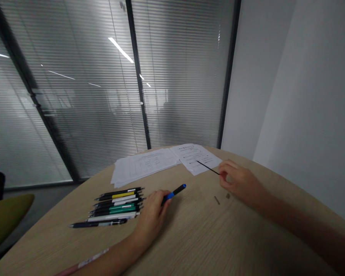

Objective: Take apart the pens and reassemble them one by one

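My left hand (149,218) rests low over the table, its fingers wrapped round a blue-and-black pen (176,191) whose blue end points up to the right. On the right, my right hand (240,182) pinches one end of a thin dark pen refill (207,167) between thumb and finger. The refill's far tip slants up-left over a printed sheet (194,155). Below my right hand lie a small thin piece like a spring (216,200) and a tiny brownish bit (228,196), too small to name.
Several pens (115,210) lie side by side left of my left hand. A stack of papers (143,166) sits at the table's far side. A pinkish stick (83,264) shows beside my left forearm. A green chair (8,214) stands left of the round table (195,245).
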Demonstrator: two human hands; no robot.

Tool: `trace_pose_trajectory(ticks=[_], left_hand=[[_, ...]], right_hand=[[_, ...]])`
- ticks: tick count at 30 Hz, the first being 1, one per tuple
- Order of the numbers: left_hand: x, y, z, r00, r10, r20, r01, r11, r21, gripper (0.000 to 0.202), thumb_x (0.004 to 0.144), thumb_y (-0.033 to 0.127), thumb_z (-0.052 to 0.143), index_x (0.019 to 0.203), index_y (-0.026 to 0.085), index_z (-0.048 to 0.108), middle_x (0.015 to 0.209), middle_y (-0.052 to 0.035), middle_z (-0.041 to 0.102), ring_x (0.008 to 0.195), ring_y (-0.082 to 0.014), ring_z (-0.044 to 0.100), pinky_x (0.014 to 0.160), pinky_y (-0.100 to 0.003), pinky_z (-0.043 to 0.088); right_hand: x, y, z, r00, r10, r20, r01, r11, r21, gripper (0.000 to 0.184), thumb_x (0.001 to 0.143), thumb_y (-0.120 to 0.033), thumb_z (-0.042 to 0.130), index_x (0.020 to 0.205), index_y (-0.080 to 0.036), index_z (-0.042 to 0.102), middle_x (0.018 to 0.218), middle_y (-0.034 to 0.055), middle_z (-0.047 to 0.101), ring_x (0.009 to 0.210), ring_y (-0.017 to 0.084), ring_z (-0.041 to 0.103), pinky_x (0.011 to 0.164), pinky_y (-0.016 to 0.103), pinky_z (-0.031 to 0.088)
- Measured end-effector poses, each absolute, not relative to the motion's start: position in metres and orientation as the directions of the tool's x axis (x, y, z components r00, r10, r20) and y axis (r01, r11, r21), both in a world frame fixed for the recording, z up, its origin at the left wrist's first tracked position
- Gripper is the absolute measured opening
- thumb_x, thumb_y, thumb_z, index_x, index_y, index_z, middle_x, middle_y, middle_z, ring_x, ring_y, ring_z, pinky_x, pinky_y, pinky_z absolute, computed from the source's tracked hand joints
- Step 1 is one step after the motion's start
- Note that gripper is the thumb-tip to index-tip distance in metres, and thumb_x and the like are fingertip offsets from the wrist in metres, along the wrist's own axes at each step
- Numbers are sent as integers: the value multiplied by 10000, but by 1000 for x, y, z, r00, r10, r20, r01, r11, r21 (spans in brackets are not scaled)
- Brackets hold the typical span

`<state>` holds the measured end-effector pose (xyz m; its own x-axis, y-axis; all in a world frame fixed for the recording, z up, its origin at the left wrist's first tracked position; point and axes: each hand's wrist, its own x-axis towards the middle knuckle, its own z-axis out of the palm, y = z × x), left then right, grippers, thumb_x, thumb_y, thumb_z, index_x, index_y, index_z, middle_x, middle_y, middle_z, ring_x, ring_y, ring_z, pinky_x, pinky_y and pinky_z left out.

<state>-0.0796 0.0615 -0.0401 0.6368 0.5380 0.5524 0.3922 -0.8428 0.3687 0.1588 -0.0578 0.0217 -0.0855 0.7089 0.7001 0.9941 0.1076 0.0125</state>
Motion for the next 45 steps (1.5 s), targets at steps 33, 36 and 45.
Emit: trace_pose_trajectory(ticks=[33,36,45], left_hand=[[-80,58,-36,697,403,593,320,-915,247,101,817,150,446,872,176,527,798,-40,579,764,-206,515,713,-356,377],[-81,58,-37,701,407,586,323,-913,248,100,824,151,441,877,173,523,808,-45,577,770,-205,511,712,-356,376],[-80,58,-36,718,344,605,295,-938,182,119,822,131,432,897,176,513,806,-40,574,762,-197,508,720,-360,361]], right_hand=[[162,-87,52,-219,945,241,968,241,-63,168,674,-26,367,626,-170,439,649,7,490,587,105,460,561,220,354],[162,-88,54,-197,951,239,976,213,-43,162,674,-32,370,625,-170,439,645,7,491,585,108,458,558,226,349],[162,-87,50,-247,932,266,964,265,-34,188,674,-19,367,642,-174,468,652,6,499,583,104,472,556,219,362]])
